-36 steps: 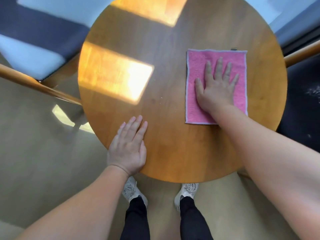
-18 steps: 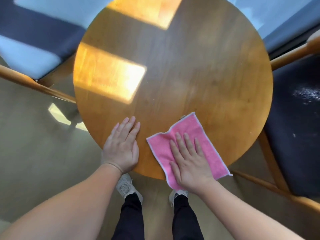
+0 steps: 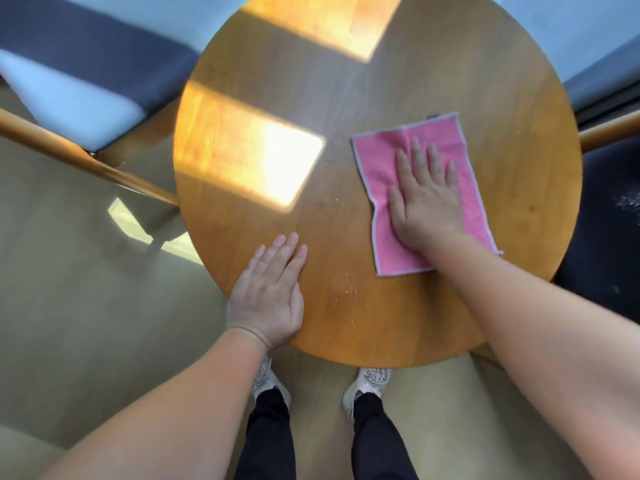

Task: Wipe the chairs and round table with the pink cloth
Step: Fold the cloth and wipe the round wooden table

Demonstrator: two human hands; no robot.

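Pink cloth: the pink cloth [image 3: 382,155] lies spread on the right half of the round table [image 3: 433,64]. Its pale-edged far corners show beyond the fingertips, and its near edge stops short of the table's rim (its left side is a little rumpled).
Right hand: the right hand [image 3: 427,202] lies palm down on the middle of the cloth, fingers straight and slightly spread, thumb out to the left. It presses flat and grips nothing.
Left hand: the left hand [image 3: 268,299] rests palm down on bare wood at the table's near-left rim. Its fingers are straight and close together, holding nothing, and it is well apart from the cloth.
Crumbs: a scatter of pale crumbs [image 3: 344,292] lies on the wood between the two hands, nearer the left one.
Light: a bright sunlit patch [image 3: 249,161] falls across the left part of the tabletop, and a second one lies at the far edge.
Chairs: a blue-cushioned chair [image 3: 69,98] with a wooden arm stands beside the table on the left. A dark-seated chair [image 3: 606,265] stands on the right, with white specks on its seat.
Person: stands at the table's near edge, with black trousers and pale shoes [image 3: 369,379] visible on the floor [image 3: 86,289].
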